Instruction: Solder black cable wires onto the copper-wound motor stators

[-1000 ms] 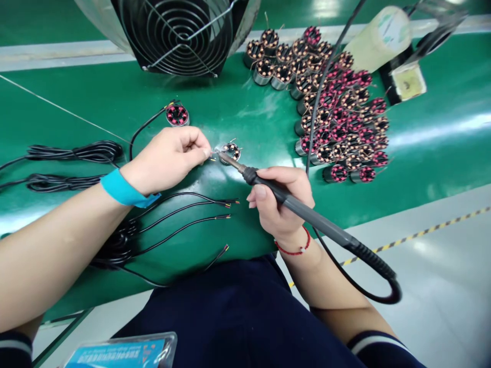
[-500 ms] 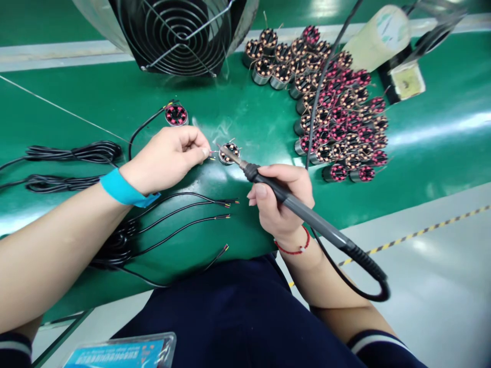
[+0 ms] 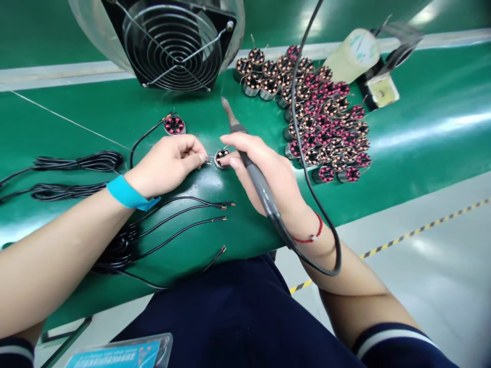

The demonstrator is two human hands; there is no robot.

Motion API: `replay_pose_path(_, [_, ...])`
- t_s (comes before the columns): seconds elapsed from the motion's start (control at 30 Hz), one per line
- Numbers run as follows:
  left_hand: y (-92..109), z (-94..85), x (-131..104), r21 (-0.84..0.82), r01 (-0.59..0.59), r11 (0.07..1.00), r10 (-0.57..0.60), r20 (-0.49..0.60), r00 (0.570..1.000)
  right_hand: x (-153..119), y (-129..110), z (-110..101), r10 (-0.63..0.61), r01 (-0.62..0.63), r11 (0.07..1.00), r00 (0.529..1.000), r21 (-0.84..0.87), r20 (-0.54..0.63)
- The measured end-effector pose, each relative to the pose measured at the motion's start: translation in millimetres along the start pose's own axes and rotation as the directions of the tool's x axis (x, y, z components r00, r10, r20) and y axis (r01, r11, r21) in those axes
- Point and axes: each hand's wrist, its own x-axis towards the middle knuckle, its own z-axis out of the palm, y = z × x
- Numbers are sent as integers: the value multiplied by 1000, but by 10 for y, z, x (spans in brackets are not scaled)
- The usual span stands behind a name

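In the head view my left hand point(image 3: 174, 161) is closed in a pinch on thin wire ends point(image 3: 209, 162) that stick out past the fingertips. Right beside them on the green table stands a small motor stator point(image 3: 221, 159) with copper windings. My right hand point(image 3: 264, 171) is wrapped round a soldering iron point(image 3: 258, 179), whose tip points up and away from the stator. The right fingertips reach the stator's right edge; whether they press on it I cannot tell. Behind my left hand sits a pink-wound stator point(image 3: 174, 125) with a black cable at its side.
A fan with a wire guard point(image 3: 178, 59) stands at the back. Many stators point(image 3: 324, 122) cluster at the right, near a pale roll point(image 3: 353, 53) and a sponge holder point(image 3: 382, 92). Coiled black cables point(image 3: 79, 161) lie at the left. The iron's cord point(image 3: 294, 97) crosses the view.
My right hand has moved left to the stator, and the soldering iron has swung so that its tip now points up, off the stator. My left hand keeps its pinch. The view has shifted slightly.
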Motion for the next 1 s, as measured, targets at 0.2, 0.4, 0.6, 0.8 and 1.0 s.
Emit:
replay_pose_path(0.2, [-19, -7, -1, 25, -3, 1000, 2, 6, 1000, 178, 203, 256, -28, 33, 989, 999, -144, 38])
replay_pose_path(0.4, [-9, -16, -7, -8, 1, 1000, -1, 10, 1000, 163, 310, 395, -1, 1, 994, 1000, -105, 5])
replay_pose_path(0.6, [31, -42, -16, -61, 7, 998, -7, 2, 1000, 97, 223, 346, -28, 12, 993, 991, -120, -131])
replay_pose_path(0.8, [47, -29, -18, -134, 26, 991, -28, -18, 999, 89, 174, 415, -10, 2, 997, 995, -80, -102])
replay_pose_path(1.0, [62, -25, -34, -200, 53, 978, -69, -75, 995, 101, 147, 450, 26, -23, 999, 991, 28, -131])
